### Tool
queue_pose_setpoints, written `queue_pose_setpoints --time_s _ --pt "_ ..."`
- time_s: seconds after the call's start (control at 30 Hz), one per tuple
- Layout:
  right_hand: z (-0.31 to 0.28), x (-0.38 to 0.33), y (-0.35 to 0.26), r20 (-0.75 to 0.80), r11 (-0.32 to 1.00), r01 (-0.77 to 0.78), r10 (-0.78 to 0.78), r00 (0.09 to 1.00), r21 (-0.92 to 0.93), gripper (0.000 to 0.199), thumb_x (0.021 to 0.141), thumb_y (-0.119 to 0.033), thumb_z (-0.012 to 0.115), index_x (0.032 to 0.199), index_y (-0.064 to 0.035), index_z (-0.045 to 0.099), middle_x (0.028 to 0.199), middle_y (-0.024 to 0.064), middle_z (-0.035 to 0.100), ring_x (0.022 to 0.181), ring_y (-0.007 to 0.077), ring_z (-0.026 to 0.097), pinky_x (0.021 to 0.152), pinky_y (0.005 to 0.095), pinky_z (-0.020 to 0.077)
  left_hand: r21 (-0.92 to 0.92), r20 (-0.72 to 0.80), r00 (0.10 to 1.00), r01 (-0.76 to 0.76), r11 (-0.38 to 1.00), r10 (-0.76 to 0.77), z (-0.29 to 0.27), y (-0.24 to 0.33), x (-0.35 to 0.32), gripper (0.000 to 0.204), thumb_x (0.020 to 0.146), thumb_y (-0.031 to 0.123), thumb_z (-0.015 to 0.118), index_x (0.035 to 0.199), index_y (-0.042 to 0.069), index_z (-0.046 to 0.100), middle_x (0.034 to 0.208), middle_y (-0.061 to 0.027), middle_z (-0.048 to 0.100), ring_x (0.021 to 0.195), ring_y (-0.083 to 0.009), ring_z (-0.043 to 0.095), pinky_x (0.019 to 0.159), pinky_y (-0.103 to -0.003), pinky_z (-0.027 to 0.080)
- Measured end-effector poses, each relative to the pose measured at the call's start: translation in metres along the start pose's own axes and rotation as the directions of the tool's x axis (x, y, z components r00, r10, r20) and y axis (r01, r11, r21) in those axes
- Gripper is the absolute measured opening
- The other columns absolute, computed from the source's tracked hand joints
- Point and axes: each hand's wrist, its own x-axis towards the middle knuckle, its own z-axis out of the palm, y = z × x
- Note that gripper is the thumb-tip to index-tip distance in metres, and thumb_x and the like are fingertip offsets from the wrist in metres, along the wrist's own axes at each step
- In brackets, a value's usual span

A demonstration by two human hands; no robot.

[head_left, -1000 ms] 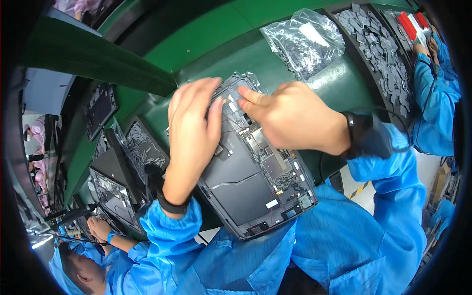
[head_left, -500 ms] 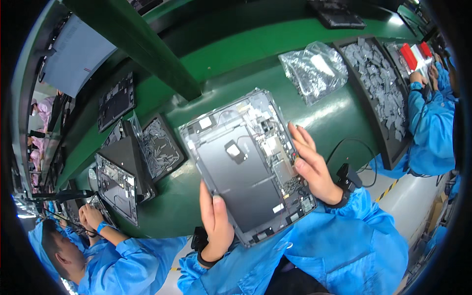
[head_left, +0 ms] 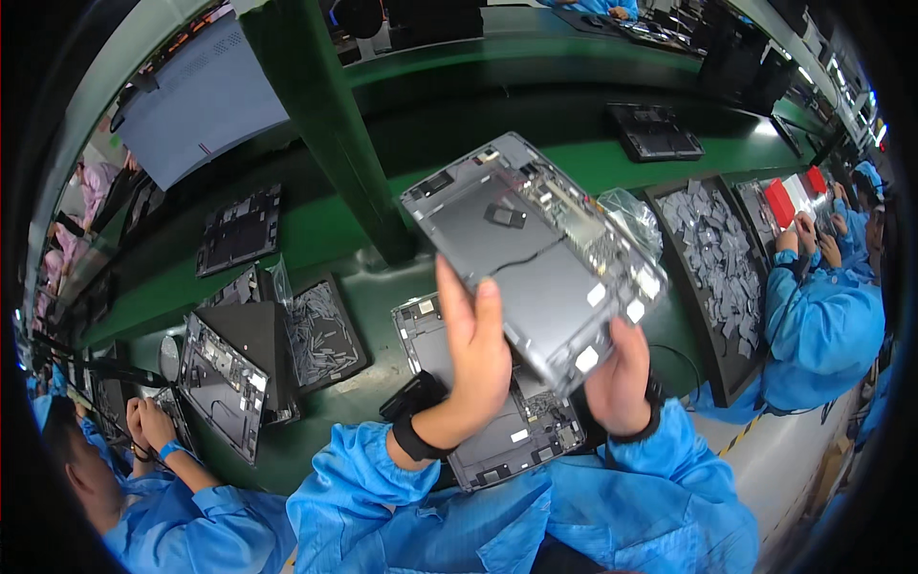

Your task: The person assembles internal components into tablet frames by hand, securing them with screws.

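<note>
My left hand (head_left: 475, 349) grips the left edge of an opened tablet (head_left: 497, 273), thumb on top, other fingers partly hidden. This tablet is raised and tilted above the bench, showing a dark grey battery, a black cable and a circuit board along one side. At its near right corner, my right hand (head_left: 622, 378) is closed on the edge, its fingers mostly hidden. Below, a second opened tablet (head_left: 492, 464) lies at the front edge of the bench, partly covered by my left hand and the raised tablet.
A tray of grey pieces (head_left: 712, 258) stands right, beside a clear plastic bag (head_left: 631, 215). Leftward are a tray of thin grey strips (head_left: 320, 330) and a leaning opened tablet (head_left: 225, 383). A green post (head_left: 325, 134) rises behind. Co-workers in blue sit on both sides.
Half a second ago, both hands held one opened tablet low. Now an opened tablet lies on the bench, and my hands hold one higher and farther forward. The view has tilted up.
</note>
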Motion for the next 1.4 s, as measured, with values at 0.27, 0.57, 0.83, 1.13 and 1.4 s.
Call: queue_pose_setpoints --time_s 0.27,0.57,0.83,1.13,1.4 --pt "-0.056 0.241 -0.014 0.154 0.915 -0.333 0.372 0.915 -0.229 0.034 0.087 -0.022 0.047 0.111 -0.0007 0.06 0.102 0.0109 0.069 0.09 0.0233 0.066 0.086 0.0395 0.0514 0.232 0.137 0.987 0.049 0.971 -0.083 -0.065 0.034 0.006 0.055 0.101 0.017 0.045 0.15 0.001 0.023 0.145 -0.019 0.041 0.134 -0.0277 0.04 0.11 -0.039 0.032" --pt "-0.009 0.396 0.067 0.148 0.835 -0.274 0.384 0.911 -0.478 0.029 0.091 -0.023 0.051 0.1 0.0007 0.064 0.09 0.0125 0.069 0.079 0.0235 0.066 0.074 0.0372 0.0528 0.205 -0.265 0.964 0.091 0.975 -0.034 -0.131 0.016 -0.028 0.05 0.096 0.013 0.056 0.14 0.0 0.036 0.127 -0.0177 0.055 0.114 -0.0223 0.055 0.096 -0.034 0.046" --pt "0.007 0.428 0.064 0.325 0.29 0.297 0.05 0.945 -0.91 0.043 0.08 -0.033 0.067 0.096 0.0069 0.067 0.094 0.0251 0.068 0.089 0.0368 0.065 0.079 0.0438 0.0491 0.218 -0.265 0.959 0.165 0.962 -0.104 -0.132 0.012 -0.029 0.045 0.097 0.007 0.053 0.138 -0.001 0.037 0.121 -0.017 0.059 0.105 -0.0212 0.059 0.09 -0.033 0.05" --pt "-0.161 0.477 -0.088 0.144 -0.248 -0.069 -0.742 0.654 -0.966 0.019 0.076 -0.015 0.061 0.089 -0.0086 0.072 0.081 0.0154 0.068 0.078 0.039 0.067 0.067 0.0464 0.0544 0.231 -0.351 0.933 0.164 0.959 -0.075 -0.13 0.014 -0.024 0.039 0.095 0.005 0.053 0.132 -0.002 0.044 0.117 -0.0162 0.061 0.099 -0.0199 0.062 0.086 -0.032 0.052" --pt "-0.257 0.493 -0.131 -0.187 -0.283 -0.33 -0.433 0.882 -0.901 0.054 0.069 -0.038 0.074 0.106 0.0003 0.066 0.108 0.025 0.066 0.104 0.0408 0.062 0.089 0.045 0.0521 0.307 -0.345 0.938 0.157 0.939 -0.044 -0.12 0.022 -0.02 0.028 0.097 0.004 0.052 0.124 -0.003 0.052 0.114 -0.0145 0.063 0.098 -0.019 0.063 0.086 -0.031 0.051"
